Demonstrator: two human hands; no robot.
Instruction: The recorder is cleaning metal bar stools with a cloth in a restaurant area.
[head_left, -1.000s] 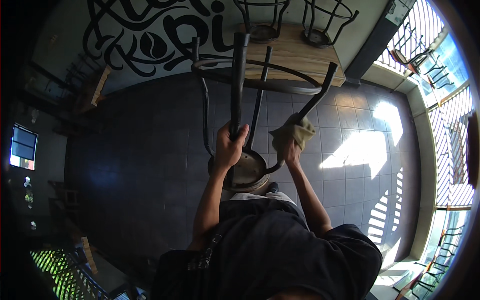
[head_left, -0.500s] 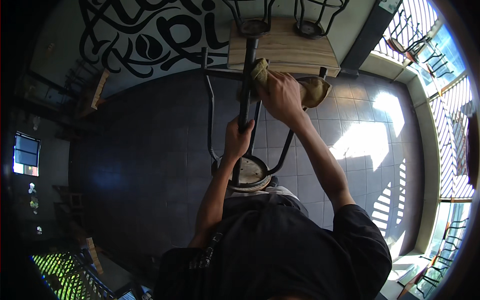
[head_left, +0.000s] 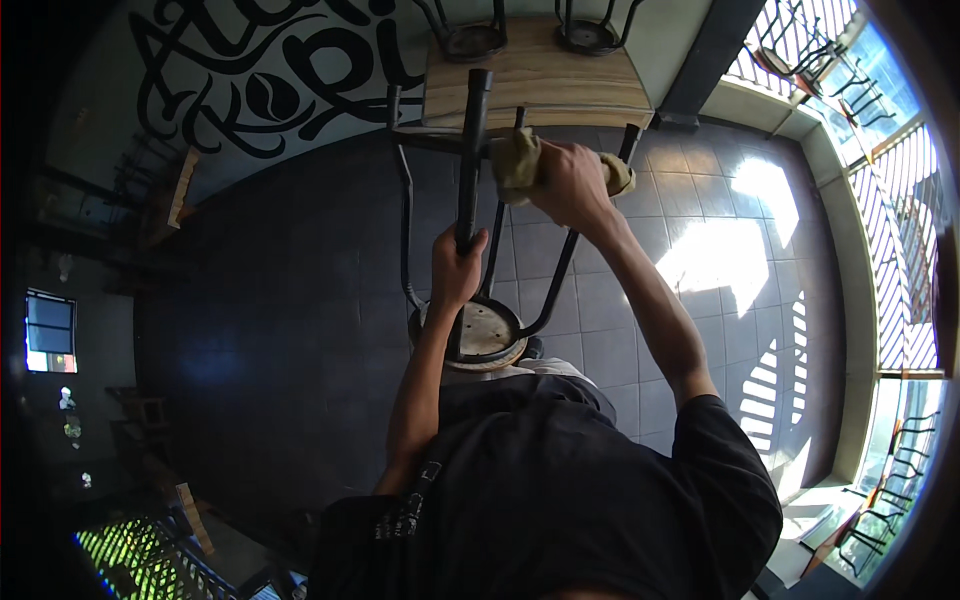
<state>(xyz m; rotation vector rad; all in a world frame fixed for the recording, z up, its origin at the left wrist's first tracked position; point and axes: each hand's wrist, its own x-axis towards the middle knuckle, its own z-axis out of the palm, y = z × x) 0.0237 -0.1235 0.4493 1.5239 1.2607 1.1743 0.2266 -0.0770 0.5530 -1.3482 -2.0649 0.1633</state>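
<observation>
An upturned stool [head_left: 488,328] with black metal legs is in front of me, its round seat by my legs and its feet pointing up and away. My left hand [head_left: 457,272] is wrapped round the nearest leg, below its capped end. My right hand [head_left: 572,188] is closed on a yellowish-brown cloth [head_left: 516,165]. The cloth bunches out on both sides of the fist, at the bar between the legs, just right of the gripped leg. Fingertips of the right hand are hidden behind the cloth and fist.
A wooden table [head_left: 540,80] stands ahead against the painted wall, with upturned stools [head_left: 590,38] on top. Grey floor tiles [head_left: 620,330] surround me, with sunlit patches at right. Windows line the right side, and more furniture sits in the dark left.
My right hand and the cloth have shifted along the bar, away from the nearest leg's upper part. The left hand keeps its hold on that leg. The whole view has moved slightly.
</observation>
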